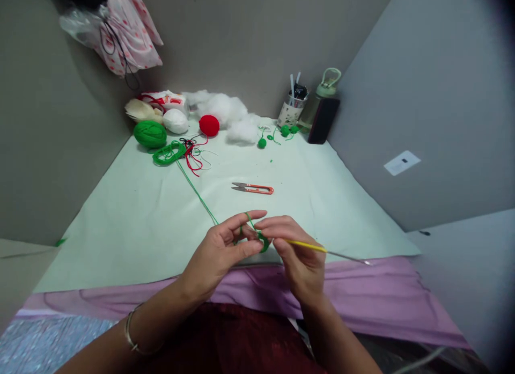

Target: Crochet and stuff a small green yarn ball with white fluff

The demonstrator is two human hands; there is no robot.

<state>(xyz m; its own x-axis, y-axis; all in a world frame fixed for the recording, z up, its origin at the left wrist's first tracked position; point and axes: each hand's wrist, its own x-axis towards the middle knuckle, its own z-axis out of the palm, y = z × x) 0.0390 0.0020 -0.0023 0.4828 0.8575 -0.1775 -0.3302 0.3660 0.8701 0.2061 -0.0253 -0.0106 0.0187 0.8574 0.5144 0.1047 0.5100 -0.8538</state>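
Note:
Between thumb and fingers, my left hand point(225, 245) pinches a small green crochet piece point(263, 242). Green yarn point(197, 194) loops over its raised index finger and runs back to a loose green skein point(169, 153). My right hand point(300, 256) grips a crochet hook point(308, 246) with a yellow handle; its bare metal end points out to the right. The hook's working tip is hidden at the green piece, where both hands nearly meet. Orange-handled thread snips point(252, 188) lie on the table beyond my hands.
At the back left sit a green yarn ball point(150, 134), a white ball point(175, 121) and a red ball point(209, 125). White stuffing point(223, 111) lies against the wall. Small green crocheted balls point(285, 130), a pen cup point(290, 112), a bottle point(311, 108) and a phone point(324, 121) are back right.

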